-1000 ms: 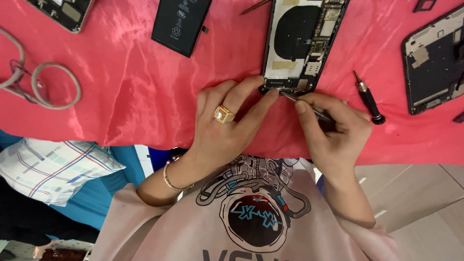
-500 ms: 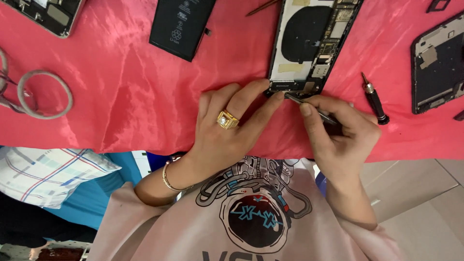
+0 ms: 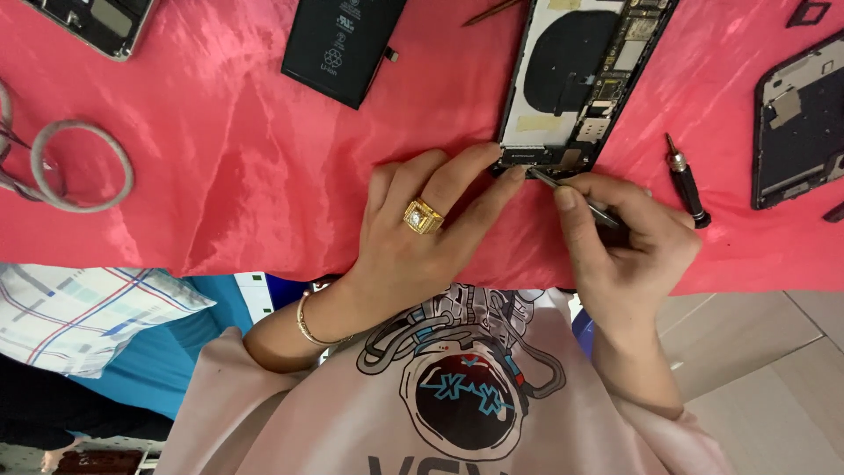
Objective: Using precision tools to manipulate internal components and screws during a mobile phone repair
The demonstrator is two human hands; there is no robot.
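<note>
Right hand [image 3: 629, 242] in closed grip on thin metal tweezers [image 3: 576, 198], tip at bottom edge of opened phone [image 3: 585, 79]; left hand [image 3: 422, 233], ringed, holding nothing, fingertips [image 3: 514, 173] pressed on that same edge; phone shell showing circuit board and black coil inside; on red surface [image 3: 220, 176] nearby: screwdriver [image 3: 686, 182], black battery [image 3: 343, 44], scissors [image 3: 61, 167].

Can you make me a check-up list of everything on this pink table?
Surface: wrinkled pink cloth.
Job's things: opened phone, insides showing; thin metal tool, tip at the phone's bottom edge.
Clutter: black battery; screwdriver; second opened phone; scissor handles.
Grips: left hand, fingertips on the opened phone; right hand pinches the tool.
Cables: nothing seen.
Surroundings: checked cloth; tiled floor.
</note>
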